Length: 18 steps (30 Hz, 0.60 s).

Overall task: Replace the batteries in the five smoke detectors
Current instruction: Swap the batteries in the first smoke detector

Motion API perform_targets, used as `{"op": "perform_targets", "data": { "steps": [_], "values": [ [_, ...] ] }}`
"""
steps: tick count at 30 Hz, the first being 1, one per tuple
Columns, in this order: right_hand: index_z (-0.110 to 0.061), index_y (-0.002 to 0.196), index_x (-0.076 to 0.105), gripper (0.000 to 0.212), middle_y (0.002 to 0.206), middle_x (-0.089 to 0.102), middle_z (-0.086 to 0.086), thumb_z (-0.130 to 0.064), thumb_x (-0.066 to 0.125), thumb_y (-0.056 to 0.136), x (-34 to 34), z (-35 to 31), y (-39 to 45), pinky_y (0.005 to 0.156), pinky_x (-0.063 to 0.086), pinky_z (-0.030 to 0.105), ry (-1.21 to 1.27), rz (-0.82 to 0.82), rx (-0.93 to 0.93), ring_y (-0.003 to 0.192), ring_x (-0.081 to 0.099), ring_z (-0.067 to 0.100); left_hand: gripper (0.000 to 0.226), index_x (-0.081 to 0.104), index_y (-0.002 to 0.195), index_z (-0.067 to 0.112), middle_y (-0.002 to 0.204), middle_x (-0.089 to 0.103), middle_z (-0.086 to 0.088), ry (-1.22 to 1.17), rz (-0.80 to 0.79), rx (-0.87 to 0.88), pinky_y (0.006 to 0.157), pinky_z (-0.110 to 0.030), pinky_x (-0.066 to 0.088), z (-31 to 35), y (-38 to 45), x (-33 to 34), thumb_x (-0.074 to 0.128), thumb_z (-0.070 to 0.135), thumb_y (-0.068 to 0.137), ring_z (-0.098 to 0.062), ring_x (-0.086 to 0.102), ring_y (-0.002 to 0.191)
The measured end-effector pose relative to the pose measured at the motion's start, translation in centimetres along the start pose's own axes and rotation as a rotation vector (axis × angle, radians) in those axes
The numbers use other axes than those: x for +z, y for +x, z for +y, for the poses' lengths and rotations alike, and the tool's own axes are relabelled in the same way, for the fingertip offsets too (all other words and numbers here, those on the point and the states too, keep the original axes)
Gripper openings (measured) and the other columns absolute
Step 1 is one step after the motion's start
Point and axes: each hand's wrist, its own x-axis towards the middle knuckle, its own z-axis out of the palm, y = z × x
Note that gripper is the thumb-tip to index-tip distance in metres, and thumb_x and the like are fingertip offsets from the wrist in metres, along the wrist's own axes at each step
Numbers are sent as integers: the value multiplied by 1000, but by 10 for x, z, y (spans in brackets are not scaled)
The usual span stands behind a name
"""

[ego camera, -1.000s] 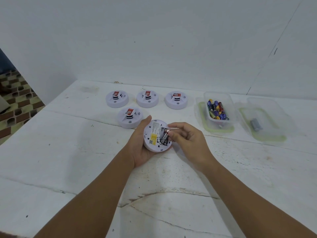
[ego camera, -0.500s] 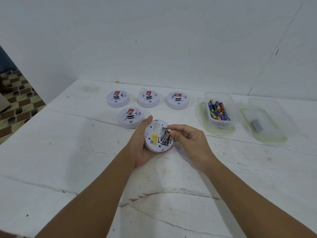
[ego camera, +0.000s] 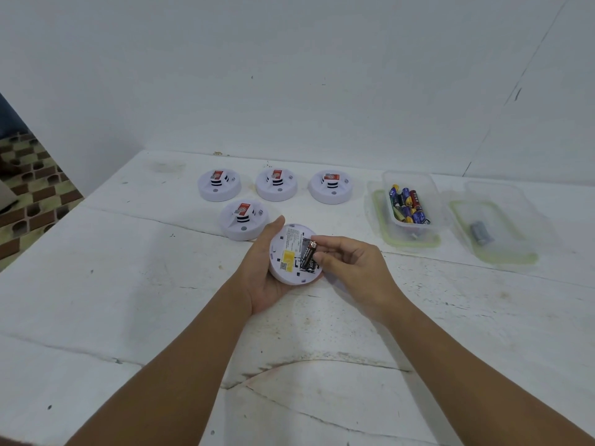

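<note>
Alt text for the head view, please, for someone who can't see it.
The left hand holds an upturned smoke detector while the right hand pinches a black battery at its open compartment. Four more detectors sit face-up on the white table, beside a tub of batteries.

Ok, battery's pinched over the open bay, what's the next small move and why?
Probably lift the black battery clear: the right hand pinches it half-raised from the bay of the upturned detector that the left hand cradles.
</note>
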Motion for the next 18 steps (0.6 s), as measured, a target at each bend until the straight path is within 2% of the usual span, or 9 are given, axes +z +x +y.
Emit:
{"op": "perform_targets", "data": {
  "steps": [4, 8, 10, 14, 16, 18],
  "values": [
    [1, 119, 73, 28, 109, 76, 22, 8, 69, 93, 3, 0, 2, 91, 61, 35, 79, -8, 5, 96, 71, 23, 57, 67, 127, 6, 123, 71, -24, 8, 9, 8, 98, -55, 53, 0, -1, 0, 57, 53, 97, -37, 72, 106],
    [4, 115, 72, 24, 95, 76, 13, 9, 69, 93, 3, -1, 3, 78, 60, 25, 53, -3, -6, 84, 70, 15, 54, 69, 120, 4, 116, 73, -24, 14, 11, 16, 97, -54, 53, 0, -3, 3, 53, 52, 100, -35, 75, 97],
    [2, 113, 73, 22, 93, 75, 11, 7, 71, 92, 4, -2, 3, 77, 59, 26, -7, 8, -27, 83, 67, 16, 55, 69, 120, 4, 118, 73, -25, 15, 8, 17, 99, -54, 52, 0, -4, 3, 53, 52, 100, -36, 75, 99],
    [-10, 110, 76, 16, 97, 75, 21, -6, 75, 94, 3, -3, 1, 81, 57, 41, -92, 23, -50, 83, 63, 25, 55, 68, 123, 5, 120, 72, -24, 17, 12, 15, 98, -54, 53, 0, -4, 3, 55, 53, 99, -36, 73, 102],
    [-14, 108, 77, 13, 93, 75, 18, -11, 76, 94, 3, -3, 1, 80, 57, 40, -143, 27, -67, 81, 64, 22, 54, 68, 124, 6, 118, 72, -23, 15, 16, 18, 97, -54, 54, 0, -4, 3, 56, 53, 98, -35, 73, 102],
    [-13, 106, 76, 12, 92, 78, 8, -10, 75, 95, 4, -4, 1, 81, 59, 32, -160, 31, -83, 84, 69, 17, 55, 67, 125, 7, 118, 72, -23, 12, 12, 18, 96, -54, 55, 0, -4, 3, 57, 53, 97, -35, 73, 102]
  ]
}}
